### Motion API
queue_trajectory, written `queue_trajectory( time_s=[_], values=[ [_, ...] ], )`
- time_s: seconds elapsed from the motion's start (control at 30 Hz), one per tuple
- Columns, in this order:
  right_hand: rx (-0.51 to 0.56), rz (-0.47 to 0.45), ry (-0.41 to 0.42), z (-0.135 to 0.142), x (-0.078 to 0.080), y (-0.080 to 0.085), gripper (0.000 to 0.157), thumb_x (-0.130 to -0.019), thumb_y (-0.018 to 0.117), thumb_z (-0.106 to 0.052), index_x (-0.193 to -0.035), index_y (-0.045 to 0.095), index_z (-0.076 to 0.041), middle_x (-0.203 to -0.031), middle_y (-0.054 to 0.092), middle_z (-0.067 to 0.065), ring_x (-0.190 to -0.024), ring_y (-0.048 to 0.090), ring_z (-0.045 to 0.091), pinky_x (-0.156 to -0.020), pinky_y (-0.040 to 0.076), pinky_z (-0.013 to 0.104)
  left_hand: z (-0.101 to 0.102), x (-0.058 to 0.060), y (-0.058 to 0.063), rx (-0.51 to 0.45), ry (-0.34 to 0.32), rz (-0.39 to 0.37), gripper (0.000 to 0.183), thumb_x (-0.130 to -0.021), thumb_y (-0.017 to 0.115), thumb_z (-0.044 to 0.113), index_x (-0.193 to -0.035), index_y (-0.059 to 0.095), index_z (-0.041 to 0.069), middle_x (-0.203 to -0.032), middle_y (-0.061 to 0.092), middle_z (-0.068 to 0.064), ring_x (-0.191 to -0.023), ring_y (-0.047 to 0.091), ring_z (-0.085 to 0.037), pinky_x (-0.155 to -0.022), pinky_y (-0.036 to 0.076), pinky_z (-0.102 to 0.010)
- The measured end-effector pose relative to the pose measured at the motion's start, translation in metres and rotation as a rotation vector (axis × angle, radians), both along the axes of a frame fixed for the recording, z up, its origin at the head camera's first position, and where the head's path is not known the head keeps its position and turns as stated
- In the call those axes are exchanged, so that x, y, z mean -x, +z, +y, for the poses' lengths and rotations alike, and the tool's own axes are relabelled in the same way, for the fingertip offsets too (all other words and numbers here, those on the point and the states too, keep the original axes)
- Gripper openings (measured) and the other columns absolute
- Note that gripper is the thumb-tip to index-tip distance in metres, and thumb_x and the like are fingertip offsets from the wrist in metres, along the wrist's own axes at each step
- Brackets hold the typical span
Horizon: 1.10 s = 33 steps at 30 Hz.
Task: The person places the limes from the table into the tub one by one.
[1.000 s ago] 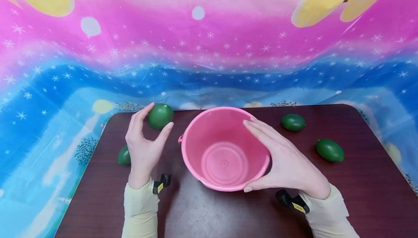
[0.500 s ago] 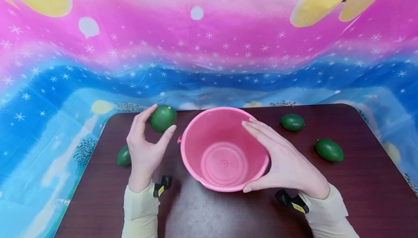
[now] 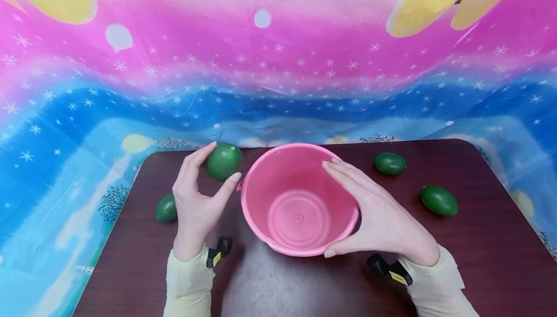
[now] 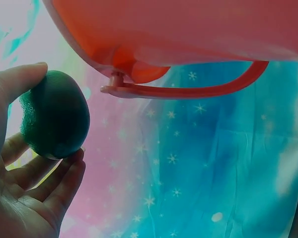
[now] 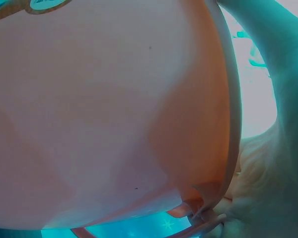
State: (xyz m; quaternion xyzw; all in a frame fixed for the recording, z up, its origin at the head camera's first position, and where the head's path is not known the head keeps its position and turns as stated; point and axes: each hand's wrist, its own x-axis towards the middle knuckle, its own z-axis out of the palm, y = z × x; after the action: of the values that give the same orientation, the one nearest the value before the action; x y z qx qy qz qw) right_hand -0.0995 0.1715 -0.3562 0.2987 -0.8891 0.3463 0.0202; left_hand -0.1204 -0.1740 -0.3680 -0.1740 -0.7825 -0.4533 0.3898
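My left hand pinches a dark green lime between thumb and fingertips, held up just left of the bucket's rim. In the left wrist view the same lime shows as a smooth oval, with the thumb above and fingers beneath it. A pink plastic bucket stands mid-table, its mouth tilted toward me and nothing inside. Spanning the right side of its rim, my right hand grips it, fingertips over the far rim and thumb at the near rim. The bucket's outer wall fills most of the right wrist view.
Two more limes lie on the dark wooden table: one at the back right, one nearer the right side. Another lime is partly hidden behind my left hand. The bucket's handle hangs outside its wall. A patterned cloth surrounds the table.
My left hand has moved a little to the right and slightly nearer to me with the lime, closer to the bucket. My right hand and the bucket have stayed in place.
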Motion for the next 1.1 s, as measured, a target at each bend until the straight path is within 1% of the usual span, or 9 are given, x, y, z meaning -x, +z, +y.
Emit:
queue_trajectory(
  time_s=[0.23,0.53,0.7,0.83,1.1],
  values=[
    [0.004,-0.003,0.001,0.000,0.000,0.000,0.127,-0.055,0.088,-0.073,-0.161,0.027,-0.038,-0.165,0.024,-0.009,-0.149,0.021,0.013,-0.102,0.047,0.048,0.004,-0.004,0.004,0.011,-0.037,0.001,0.065,-0.080,0.087,0.026,-0.137,0.064,0.007,-0.130,0.065,-0.004,-0.115,0.061,-0.027,-0.097,0.049,-0.031],
    [0.007,0.007,0.005,-0.001,0.001,-0.001,0.128,-0.055,0.088,-0.073,-0.161,0.028,-0.037,-0.165,0.025,-0.008,-0.149,0.022,0.014,-0.103,0.046,0.049,0.008,-0.006,0.005,0.015,-0.076,0.008,0.065,-0.079,0.087,0.024,-0.137,0.064,0.005,-0.129,0.065,-0.007,-0.114,0.062,-0.028,-0.097,0.050,-0.031],
    [0.003,0.013,0.004,-0.001,0.000,0.000,0.128,-0.054,0.088,-0.074,-0.161,0.028,-0.036,-0.165,0.025,-0.008,-0.149,0.022,0.015,-0.104,0.045,0.049,0.010,-0.007,0.005,0.022,-0.099,0.023,0.064,-0.083,0.085,0.032,-0.135,0.064,0.002,-0.128,0.066,-0.009,-0.114,0.062,-0.028,-0.096,0.050,-0.031],
    [-0.001,0.015,0.002,-0.001,0.000,0.000,0.128,-0.054,0.088,-0.074,-0.161,0.028,-0.036,-0.165,0.025,-0.008,-0.149,0.022,0.015,-0.104,0.045,0.049,0.012,-0.008,0.006,0.030,-0.111,0.036,0.063,-0.086,0.082,0.038,-0.135,0.064,0.002,-0.127,0.066,-0.009,-0.113,0.063,-0.028,-0.097,0.050,-0.031],
    [0.000,0.007,0.003,0.000,0.001,0.000,0.127,-0.055,0.088,-0.074,-0.161,0.028,-0.037,-0.165,0.024,-0.008,-0.150,0.021,0.014,-0.104,0.045,0.049,0.015,-0.010,0.008,0.038,-0.142,0.038,0.063,-0.088,0.080,0.040,-0.136,0.064,0.003,-0.127,0.066,-0.010,-0.112,0.063,-0.028,-0.097,0.050,-0.031]
  ],
)
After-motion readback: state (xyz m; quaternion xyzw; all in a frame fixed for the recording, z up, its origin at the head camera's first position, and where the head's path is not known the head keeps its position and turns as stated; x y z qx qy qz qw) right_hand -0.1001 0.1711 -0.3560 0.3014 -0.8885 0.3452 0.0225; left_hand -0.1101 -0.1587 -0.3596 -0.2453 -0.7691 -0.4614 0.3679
